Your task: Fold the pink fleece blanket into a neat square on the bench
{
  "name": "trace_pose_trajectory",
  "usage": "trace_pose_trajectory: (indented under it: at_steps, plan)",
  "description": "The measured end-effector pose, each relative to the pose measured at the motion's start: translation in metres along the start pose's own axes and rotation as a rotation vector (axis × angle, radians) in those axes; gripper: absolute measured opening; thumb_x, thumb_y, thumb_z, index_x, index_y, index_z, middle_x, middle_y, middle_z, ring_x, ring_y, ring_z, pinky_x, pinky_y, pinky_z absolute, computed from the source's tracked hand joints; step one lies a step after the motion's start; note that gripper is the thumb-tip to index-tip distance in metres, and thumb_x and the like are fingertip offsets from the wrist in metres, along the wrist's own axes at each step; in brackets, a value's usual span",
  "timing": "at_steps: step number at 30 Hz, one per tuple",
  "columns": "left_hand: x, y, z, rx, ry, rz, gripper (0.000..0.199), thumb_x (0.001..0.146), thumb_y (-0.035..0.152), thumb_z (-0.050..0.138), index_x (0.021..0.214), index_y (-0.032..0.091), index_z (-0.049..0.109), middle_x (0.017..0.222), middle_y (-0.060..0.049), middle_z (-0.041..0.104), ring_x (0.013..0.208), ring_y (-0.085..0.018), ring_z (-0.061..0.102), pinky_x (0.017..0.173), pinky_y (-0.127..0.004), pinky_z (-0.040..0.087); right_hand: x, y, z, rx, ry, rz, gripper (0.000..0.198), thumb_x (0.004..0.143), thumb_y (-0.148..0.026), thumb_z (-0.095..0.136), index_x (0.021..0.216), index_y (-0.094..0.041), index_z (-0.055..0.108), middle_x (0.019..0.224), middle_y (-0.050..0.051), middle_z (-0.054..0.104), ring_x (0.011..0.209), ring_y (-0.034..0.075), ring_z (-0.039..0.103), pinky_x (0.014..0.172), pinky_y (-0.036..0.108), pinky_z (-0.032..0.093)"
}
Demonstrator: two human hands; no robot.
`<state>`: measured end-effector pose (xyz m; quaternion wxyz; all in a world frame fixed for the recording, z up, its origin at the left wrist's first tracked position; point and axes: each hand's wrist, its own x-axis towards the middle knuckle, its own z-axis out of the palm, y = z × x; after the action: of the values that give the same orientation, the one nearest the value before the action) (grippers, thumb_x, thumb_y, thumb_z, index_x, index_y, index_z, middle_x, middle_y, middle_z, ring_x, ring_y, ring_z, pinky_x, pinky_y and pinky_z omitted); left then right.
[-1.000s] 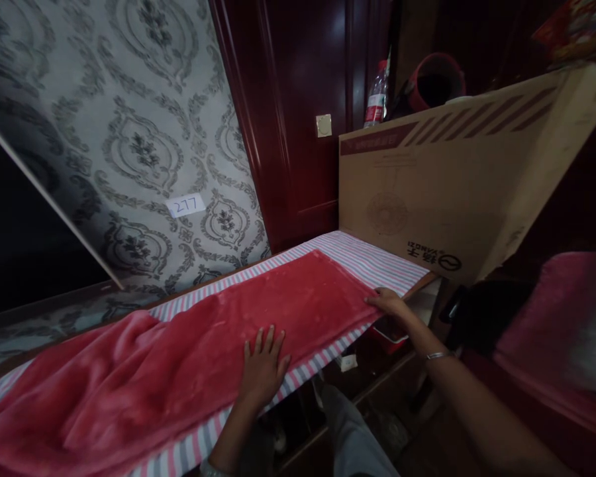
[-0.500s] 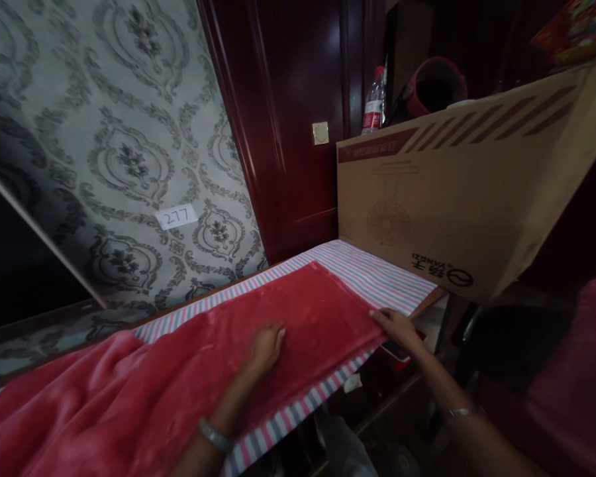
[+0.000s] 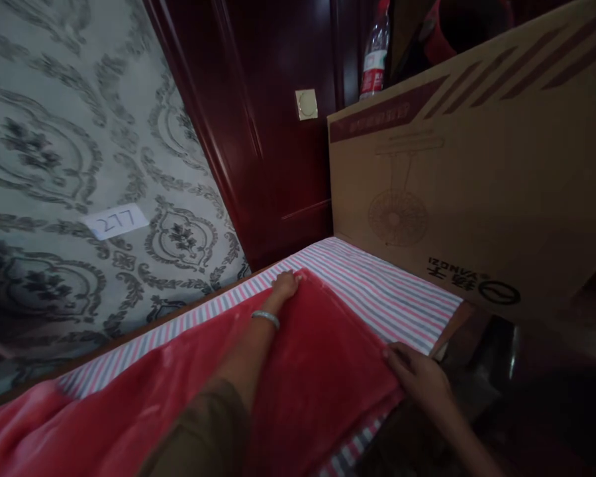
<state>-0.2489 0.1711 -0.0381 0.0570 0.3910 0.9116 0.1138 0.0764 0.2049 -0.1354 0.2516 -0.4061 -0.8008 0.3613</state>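
A red plush blanket lies over a striped cloth, flat toward the far end and rumpled at the lower left. My left hand is stretched out to the blanket's far left corner, its fingers closed on the edge there. At the right edge, close to the near corner, my right hand pinches the blanket between thumb and fingers. A bracelet circles my left wrist.
A large cardboard box stands beyond the striped cloth, with a plastic bottle behind its top edge. A dark red door and a patterned wall with a paper label border the far side.
My left hand has moved from the middle of the blanket to its far corner. My right hand stays at the right edge. The view has come closer to the box.
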Motion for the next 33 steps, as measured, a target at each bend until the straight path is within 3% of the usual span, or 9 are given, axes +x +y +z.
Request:
trace_pose_trajectory:
  at_steps: [4, 7, 12, 16, 22, 26, 30, 33]
  plan:
    - [0.043, 0.006, 0.013, -0.055, -0.015, -0.019, 0.048, 0.096, 0.053, 0.041, 0.110, 0.014, 0.066, 0.128, -0.021, 0.064, 0.123, -0.034, 0.057, 0.098, -0.044, 0.044, -0.003, 0.003, -0.001, 0.031, 0.014, 0.019, 0.047, 0.077, -0.064, 0.042, 0.081, -0.028, 0.070, 0.074, 0.005, 0.074, 0.071, 0.027, 0.070, 0.062, 0.031, 0.048]
    - [0.062, 0.005, 0.023, -0.111, -0.007, 0.003, 0.034, 0.092, 0.046, 0.054, 0.103, 0.015, 0.065, 0.114, -0.016, 0.070, 0.107, -0.028, 0.065, 0.089, -0.034, 0.046, -0.006, 0.007, -0.002, 0.052, 0.017, 0.020, 0.047, 0.079, -0.067, 0.044, 0.080, -0.028, 0.070, 0.073, 0.004, 0.074, 0.070, 0.025, 0.070, 0.059, 0.029, 0.048]
    - [0.069, -0.001, 0.042, -0.159, 0.119, -0.001, 0.025, 0.098, 0.031, 0.044, 0.112, 0.016, 0.057, 0.120, -0.016, 0.065, 0.114, -0.026, 0.060, 0.093, -0.033, 0.043, -0.011, 0.013, -0.001, 0.063, 0.008, 0.002, 0.048, 0.081, -0.070, 0.043, 0.073, -0.027, 0.065, 0.063, 0.001, 0.069, 0.059, 0.021, 0.065, 0.053, 0.025, 0.047]
    - [0.069, -0.005, 0.044, -0.212, 0.089, 0.032, 0.022, 0.095, 0.034, 0.049, 0.107, 0.017, 0.058, 0.113, -0.014, 0.067, 0.109, -0.026, 0.061, 0.093, -0.034, 0.044, -0.012, 0.011, -0.002, 0.086, 0.017, 0.020, 0.047, 0.080, -0.069, 0.046, 0.075, -0.027, 0.067, 0.063, 0.001, 0.068, 0.058, 0.021, 0.065, 0.052, 0.025, 0.047]
    - [0.069, -0.015, 0.011, -0.358, -0.103, 0.114, 0.012, 0.082, 0.027, 0.064, 0.089, 0.017, 0.065, 0.090, -0.005, 0.070, 0.082, -0.019, 0.063, 0.077, -0.028, 0.050, -0.008, 0.010, -0.005, 0.153, 0.013, 0.050, 0.050, 0.071, -0.068, 0.054, 0.086, -0.024, 0.071, 0.080, 0.006, 0.075, 0.072, 0.026, 0.070, 0.062, 0.029, 0.053]
    - [0.059, -0.019, -0.016, -0.469, -0.126, 0.149, 0.010, 0.072, 0.017, 0.069, 0.081, 0.016, 0.065, 0.075, -0.001, 0.066, 0.072, -0.016, 0.059, 0.072, -0.027, 0.049, -0.012, 0.003, -0.009, 0.189, -0.035, 0.056, 0.056, 0.065, -0.066, 0.058, 0.094, -0.020, 0.070, 0.081, 0.006, 0.075, 0.070, 0.026, 0.069, 0.062, 0.031, 0.053]
    - [0.037, -0.027, -0.050, -0.635, -0.056, 0.217, 0.012, 0.071, 0.011, 0.066, 0.083, 0.014, 0.065, 0.076, 0.000, 0.063, 0.073, -0.013, 0.056, 0.074, -0.025, 0.047, -0.032, -0.033, -0.018, 0.146, 0.095, -0.013, 0.048, 0.067, -0.063, 0.054, 0.088, -0.022, 0.068, 0.074, 0.004, 0.071, 0.063, 0.022, 0.064, 0.058, 0.029, 0.050]
    - [0.010, -0.054, -0.089, -0.746, 0.005, 0.241, 0.019, 0.070, 0.010, 0.064, 0.089, 0.014, 0.065, 0.080, 0.001, 0.062, 0.076, -0.011, 0.056, 0.075, -0.023, 0.047, -0.056, -0.080, -0.020, 0.147, 0.155, -0.190, 0.041, 0.073, -0.057, 0.055, 0.093, -0.022, 0.067, 0.083, 0.005, 0.072, 0.071, 0.022, 0.065, 0.065, 0.029, 0.051]
